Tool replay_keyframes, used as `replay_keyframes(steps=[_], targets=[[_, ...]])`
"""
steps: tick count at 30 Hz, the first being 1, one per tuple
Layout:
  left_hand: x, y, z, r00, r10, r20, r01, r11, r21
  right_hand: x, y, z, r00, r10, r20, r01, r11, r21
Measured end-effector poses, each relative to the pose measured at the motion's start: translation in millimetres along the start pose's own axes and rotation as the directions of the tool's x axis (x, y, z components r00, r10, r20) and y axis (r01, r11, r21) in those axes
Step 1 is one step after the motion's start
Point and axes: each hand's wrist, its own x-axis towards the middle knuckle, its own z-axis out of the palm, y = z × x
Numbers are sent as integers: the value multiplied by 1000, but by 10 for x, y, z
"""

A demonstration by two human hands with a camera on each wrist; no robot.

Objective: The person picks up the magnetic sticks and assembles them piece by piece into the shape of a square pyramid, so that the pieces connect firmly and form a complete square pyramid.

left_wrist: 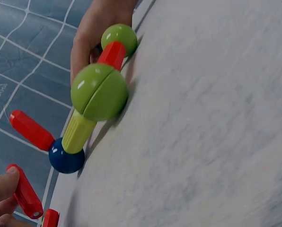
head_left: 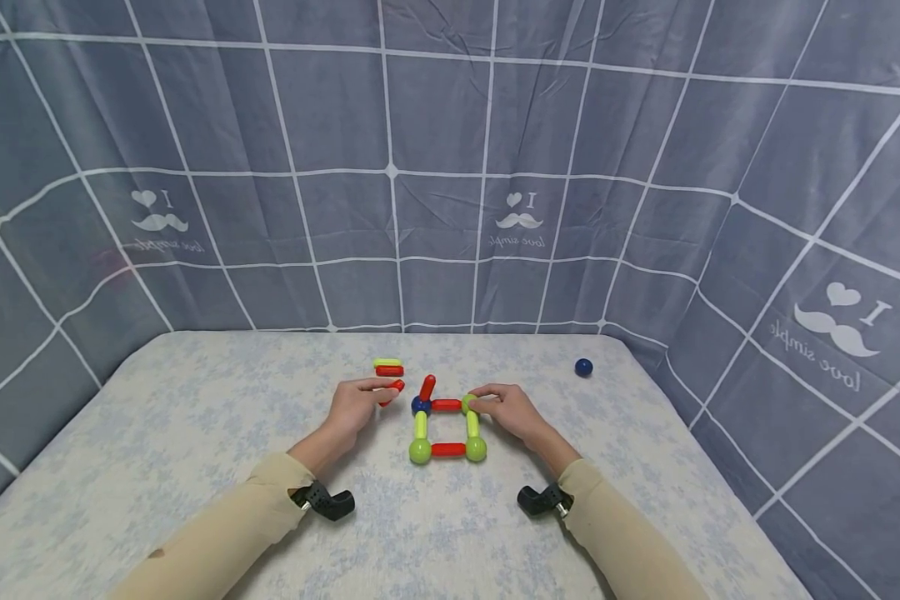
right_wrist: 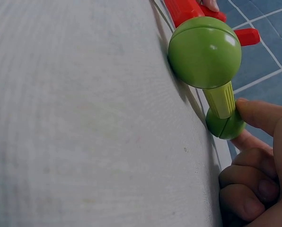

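Grey grid-patterned cloth walls (head_left: 435, 167), floral, perhaps padded, tabletop (head_left: 195, 417)

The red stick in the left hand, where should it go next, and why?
Probably onto the far green ball that the right hand steadies. The left hand pinches a loose red stick; the square already lies closed, and one red stick stands tilted on the blue ball, so the matching corner looks next.

Both my forearms stretch forward over the bed, sleeves to the wrists (a camera strapped on each). My left hand (head_left: 356, 403) curls its fingers in a pinch; my right hand (head_left: 512, 411) pinches with thumb and forefinger
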Motion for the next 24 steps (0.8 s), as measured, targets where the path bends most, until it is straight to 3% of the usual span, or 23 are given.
replay_keyframes(steps=[8, 13, 24], targets=[[-119, -21, 52, 999, -35, 37, 40, 988, -149, -5, -2, 1, 1000, 2, 1, -2, 1000, -3], [-209, -26, 113, 997, -21, 79, 39, 972, -234, -11, -13, -8, 1000, 5, 2, -5, 1000, 4], [-389, 18, 305, 985, -14, 170, 71, 941, -332, -5, -21, -5, 1000, 7, 5, -7, 1000, 9]])
